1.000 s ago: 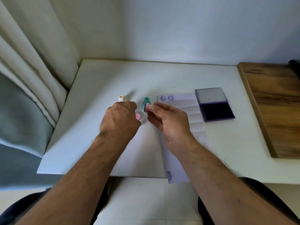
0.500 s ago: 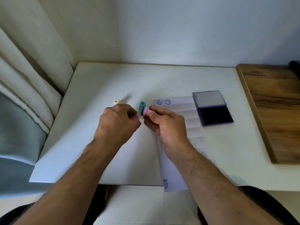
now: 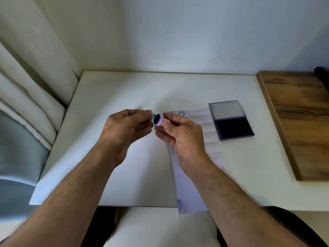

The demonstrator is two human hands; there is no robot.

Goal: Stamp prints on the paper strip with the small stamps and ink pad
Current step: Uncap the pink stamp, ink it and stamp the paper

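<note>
My right hand [image 3: 179, 138] pinches a small pink stamp [image 3: 161, 121] above the table, its dark inked face turned left toward my left hand [image 3: 127, 129]. My left hand's fingers are curled closed a finger's width from the stamp; the pink cap seen at its thumb earlier is hidden inside them. Between the hands a teal stamp [image 3: 153, 115] peeks out on the table. The folded white paper strip [image 3: 204, 122] runs from behind my right hand to the table's near edge, with smiley prints at its far end [image 3: 181, 113] and near end [image 3: 179, 205]. The open ink pad [image 3: 233, 128] lies right of the strip.
A wooden board [image 3: 299, 122] lies along the right side of the white table [image 3: 124, 90]. Curtain folds [image 3: 30, 82] hang at the left, and a wall stands close behind. A dark object [image 3: 322, 73] sits at the far right edge.
My right hand has tilted the pink stamp so its dark face now shows. My left hand has risen and now covers the cream stamp that stood behind it; the pink cap is out of sight.
</note>
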